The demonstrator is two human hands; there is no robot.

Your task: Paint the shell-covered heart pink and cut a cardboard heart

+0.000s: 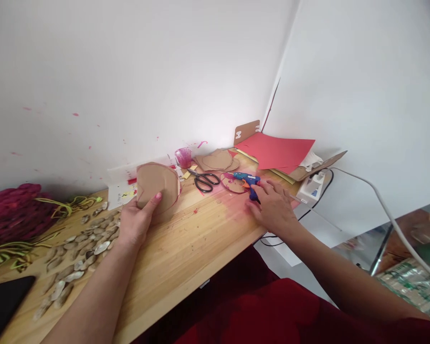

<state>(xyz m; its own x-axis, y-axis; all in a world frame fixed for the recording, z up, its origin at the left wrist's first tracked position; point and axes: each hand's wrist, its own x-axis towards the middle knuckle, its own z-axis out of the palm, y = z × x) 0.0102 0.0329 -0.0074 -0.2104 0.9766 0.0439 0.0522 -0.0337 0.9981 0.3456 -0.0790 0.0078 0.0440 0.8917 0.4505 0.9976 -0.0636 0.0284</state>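
Your left hand pinches a cardboard cutout, thumb pressed on its face and the fingers behind, holding it raised at a tilt over the left half of the table. Your right hand is at the blue glue gun, fingers and thumb bent about the handle; you cannot tell from this view whether they are closed firmly on it. The gun's nozzle points left, above a pink-stained cardboard disc. Between your hands, toward the wall, lie black-handled scissors, with a pink-smeared cup and more cardboard pieces behind them. Red paper lies beyond your right hand, near a white power strip. Peanuts are scattered beside your left forearm, next to a magenta woven bundle with yellow-green strands.
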